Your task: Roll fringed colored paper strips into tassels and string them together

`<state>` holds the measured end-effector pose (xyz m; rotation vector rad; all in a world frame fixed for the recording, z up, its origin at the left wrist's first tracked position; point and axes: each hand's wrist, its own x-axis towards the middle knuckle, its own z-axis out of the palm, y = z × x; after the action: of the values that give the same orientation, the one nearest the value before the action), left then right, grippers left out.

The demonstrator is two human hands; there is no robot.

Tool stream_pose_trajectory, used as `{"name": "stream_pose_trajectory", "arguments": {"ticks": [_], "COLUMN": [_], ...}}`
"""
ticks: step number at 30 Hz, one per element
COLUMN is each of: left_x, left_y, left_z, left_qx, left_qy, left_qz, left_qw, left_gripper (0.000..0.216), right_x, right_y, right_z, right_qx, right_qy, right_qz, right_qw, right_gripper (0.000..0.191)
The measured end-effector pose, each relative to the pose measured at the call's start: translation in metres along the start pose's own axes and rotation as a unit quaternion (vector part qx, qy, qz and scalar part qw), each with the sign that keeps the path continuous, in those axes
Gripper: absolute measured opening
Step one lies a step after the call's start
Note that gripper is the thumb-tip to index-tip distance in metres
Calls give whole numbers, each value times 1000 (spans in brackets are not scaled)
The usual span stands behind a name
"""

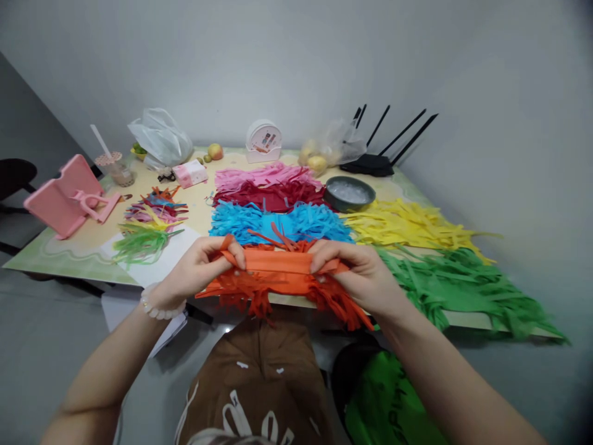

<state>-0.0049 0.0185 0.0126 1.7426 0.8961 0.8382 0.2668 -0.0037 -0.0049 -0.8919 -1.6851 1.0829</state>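
Observation:
Stretched between my two hands at the table's front edge is a fringed piece of orange tissue paper [278, 262], with a flat band across its middle and cut strips hanging below. My left hand [204, 264] pinches the band's left end, thumb against fingers. At the right end, my right hand [352, 266] grips it the same way. Just behind lies blue fringed paper [278, 221], then dark red fringed paper [269, 194] and pink fringed paper [269, 176]. Right of my hands are yellow fringed paper [407, 222] and green fringed paper [467, 284].
A grey bowl [349, 193] stands right of the blue paper. Farther back are a black router [368, 164], bagged fruit [317, 164] and a white round holder [264, 139]. On the left are a pink stand [65, 198], a drink cup [121, 172] and small colored strips [152, 213].

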Motion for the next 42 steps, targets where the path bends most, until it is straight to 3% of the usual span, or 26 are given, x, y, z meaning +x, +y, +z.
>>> {"name": "stream_pose_trajectory", "arguments": {"ticks": [4, 7, 10, 13, 15, 18, 22, 25, 28, 36, 42], "left_x": [-1, -2, -2, -2, -2, -1, -1, -2, -3, -4, -4], "left_y": [3, 2, -3, -8, -9, -7, -1, 2, 1, -19, -20], "left_z": [-2, 2, 11, 18, 19, 18, 17, 18, 18, 16, 16], "left_qx": [65, 89, 134, 192, 228, 264, 225, 54, -82, -175, -168], "left_qy": [-12, -21, 38, 94, 95, 63, 33, 0, -13, 16, 27], "left_qz": [53, 81, 100, 124, 127, 125, 82, 19, -23, -5, 0], "left_qw": [996, 993, 985, 969, 961, 954, 970, 998, 996, 984, 985], "left_gripper": [18, 20, 33, 32, 14, 13, 13, 17, 12, 13, 10], "right_x": [-2, -3, -3, -4, -5, -6, -5, -6, -9, -13, -9], "right_y": [2, 1, -2, -5, -5, -5, -6, -6, -2, 18, 21], "right_z": [-1, 1, 6, 12, 14, 14, 14, 16, 18, 22, 25], "right_qx": [-2, -7, -114, -228, -269, -297, -223, -107, 9, 156, 176], "right_qy": [-15, -14, 20, 63, 71, 65, 65, 69, 83, 86, 94], "right_qz": [36, 23, 2, -45, -72, -67, -32, 32, 66, 49, 67], "right_qw": [999, 1000, 993, 971, 958, 950, 972, 991, 994, 983, 978], "right_gripper": [12, 18, 20, 7, 17, 11, 6, 10, 11, 8, 8]}}
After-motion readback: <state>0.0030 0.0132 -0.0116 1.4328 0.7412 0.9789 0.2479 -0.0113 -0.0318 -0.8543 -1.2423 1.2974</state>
